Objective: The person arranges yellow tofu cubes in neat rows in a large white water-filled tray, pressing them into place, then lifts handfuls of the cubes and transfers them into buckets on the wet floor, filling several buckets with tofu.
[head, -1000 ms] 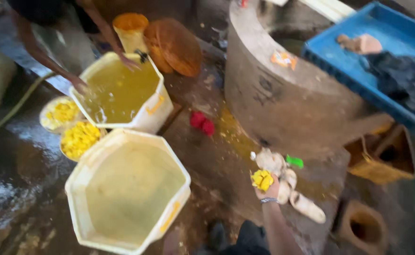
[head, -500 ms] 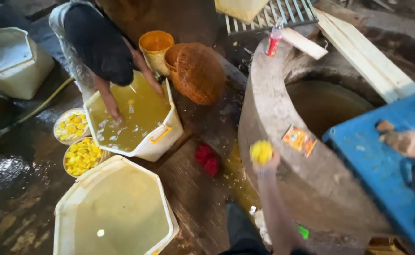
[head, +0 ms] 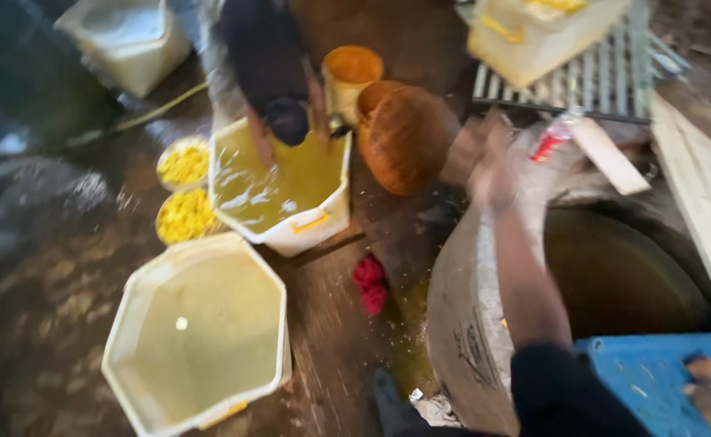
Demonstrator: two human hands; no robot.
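My left hand (head: 491, 174) reaches out over the far rim of a large concrete ring (head: 465, 324), its dark-sleeved arm rising from the bottom of the view. The hand is blurred, so I cannot tell what it holds. It hovers near a brown woven basket (head: 408, 137) and a red-and-white bottle (head: 551, 137). A brownish blurred shape that looks like my right hand (head: 702, 379) rests on a blue crate (head: 639, 376) at the lower right. Another person (head: 266, 57) crouches with both hands in a white tub (head: 323, 226) of yellow liquid.
An eight-sided white tub (head: 125, 340) of pale liquid stands at the lower left. Two bowls of yellow pieces (head: 184, 190) sit beside the tubs, red lumps (head: 369, 285) on the wet floor. An orange bucket (head: 353, 69), a metal grate (head: 606, 81) and wooden planks (head: 704, 194) lie behind.
My left hand moved up and across the concrete ring toward the basket. The yellow thing it held earlier no longer shows. The view swung toward the ring's opening.
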